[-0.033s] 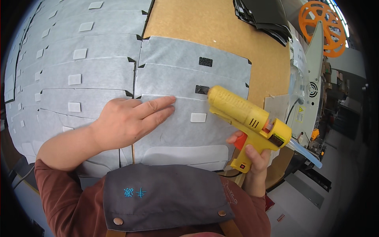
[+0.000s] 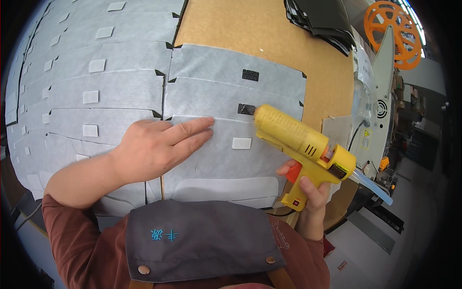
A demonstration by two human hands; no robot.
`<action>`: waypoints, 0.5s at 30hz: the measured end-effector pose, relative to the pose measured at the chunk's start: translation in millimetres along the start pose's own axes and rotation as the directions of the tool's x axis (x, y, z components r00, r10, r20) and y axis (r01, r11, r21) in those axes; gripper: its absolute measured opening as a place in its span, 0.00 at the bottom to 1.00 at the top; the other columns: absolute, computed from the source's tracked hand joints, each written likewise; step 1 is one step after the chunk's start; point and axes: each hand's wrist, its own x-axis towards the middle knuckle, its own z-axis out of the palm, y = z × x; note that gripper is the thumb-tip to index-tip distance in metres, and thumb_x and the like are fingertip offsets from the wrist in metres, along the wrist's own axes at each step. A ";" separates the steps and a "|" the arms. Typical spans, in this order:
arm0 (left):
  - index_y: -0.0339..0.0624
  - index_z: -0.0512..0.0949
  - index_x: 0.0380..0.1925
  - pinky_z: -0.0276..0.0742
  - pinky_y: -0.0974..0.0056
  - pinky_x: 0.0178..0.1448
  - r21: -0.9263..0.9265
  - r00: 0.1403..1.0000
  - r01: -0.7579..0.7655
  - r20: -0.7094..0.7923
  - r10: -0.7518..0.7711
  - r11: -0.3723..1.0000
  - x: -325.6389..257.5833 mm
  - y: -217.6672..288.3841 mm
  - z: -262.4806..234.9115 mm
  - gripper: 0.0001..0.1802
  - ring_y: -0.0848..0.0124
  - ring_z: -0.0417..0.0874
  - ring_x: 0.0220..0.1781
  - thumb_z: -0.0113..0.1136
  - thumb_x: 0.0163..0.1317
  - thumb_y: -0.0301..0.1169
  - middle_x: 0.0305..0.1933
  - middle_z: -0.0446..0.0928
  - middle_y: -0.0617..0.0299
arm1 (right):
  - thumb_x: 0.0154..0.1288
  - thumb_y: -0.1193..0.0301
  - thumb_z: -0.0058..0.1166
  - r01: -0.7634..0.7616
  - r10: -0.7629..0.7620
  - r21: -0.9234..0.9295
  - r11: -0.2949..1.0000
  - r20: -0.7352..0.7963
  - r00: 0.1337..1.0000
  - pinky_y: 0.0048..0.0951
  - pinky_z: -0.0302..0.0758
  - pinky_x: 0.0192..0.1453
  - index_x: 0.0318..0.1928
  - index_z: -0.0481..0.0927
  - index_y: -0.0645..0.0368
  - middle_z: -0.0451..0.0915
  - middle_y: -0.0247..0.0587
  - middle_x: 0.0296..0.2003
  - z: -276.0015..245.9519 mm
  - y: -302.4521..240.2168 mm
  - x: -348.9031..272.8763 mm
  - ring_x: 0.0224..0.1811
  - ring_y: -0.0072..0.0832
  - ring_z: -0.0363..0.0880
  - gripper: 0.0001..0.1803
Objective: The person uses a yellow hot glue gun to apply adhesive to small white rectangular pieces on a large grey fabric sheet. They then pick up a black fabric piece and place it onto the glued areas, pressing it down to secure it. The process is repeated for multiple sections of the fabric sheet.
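My right hand (image 2: 314, 195) grips a yellow hot glue gun (image 2: 291, 132) by its handle, fingers at the red trigger. A clear glue stick (image 2: 373, 188) juts from the gun's back end. The nozzle meets the right end of a small black textured rectangle (image 2: 246, 109) on a pale grey sheet (image 2: 202, 96). Flat on the overlapping sheets rests my left hand (image 2: 154, 147), its fingers stretched toward the right and holding nothing. Between the hands, a small white rectangular pad (image 2: 241, 143) lies on the nearest sheet (image 2: 216, 164). Another black rectangle (image 2: 250, 75) sits on the sheet farther back.
Rows of similar grey sheets with white pads (image 2: 90, 97) cover the left side. Beneath is a brown board (image 2: 231, 24). Black sheets (image 2: 322, 21) are stacked at the back right. Beyond the right edge stand a pale machine (image 2: 382, 96) and an orange reel (image 2: 392, 29).
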 end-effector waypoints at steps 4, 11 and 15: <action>0.47 0.82 0.46 0.71 0.70 0.23 0.007 1.000 0.000 -0.001 0.000 1.000 -0.6 -0.3 0.3 0.17 0.77 0.76 0.20 0.68 0.54 0.30 0.58 0.81 0.64 | 0.63 0.73 0.54 -0.018 0.018 -0.008 1.000 -0.009 1.000 0.42 0.76 0.56 0.66 0.62 0.67 0.75 0.55 0.53 -3.9 0.2 -3.0 0.49 0.41 0.80 0.31; 0.47 0.83 0.46 0.70 0.70 0.23 -0.013 1.000 0.008 -0.010 -0.008 1.000 0.8 0.3 0.3 0.17 0.77 0.75 0.19 0.69 0.53 0.29 0.57 0.81 0.63 | 0.63 0.72 0.55 0.043 -0.039 0.043 0.998 -0.102 0.994 0.42 0.77 0.55 0.65 0.63 0.67 0.76 0.55 0.52 1.1 2.1 -4.4 0.48 0.41 0.81 0.31; 0.47 0.83 0.46 0.70 0.71 0.23 -0.013 1.000 0.005 -0.008 -0.005 1.000 0.7 -0.4 0.5 0.17 0.78 0.75 0.19 0.69 0.54 0.29 0.57 0.82 0.63 | 0.63 0.72 0.56 0.022 -0.019 0.041 0.999 -0.083 0.996 0.42 0.77 0.55 0.65 0.63 0.68 0.75 0.55 0.52 -0.3 0.9 -5.7 0.48 0.42 0.81 0.32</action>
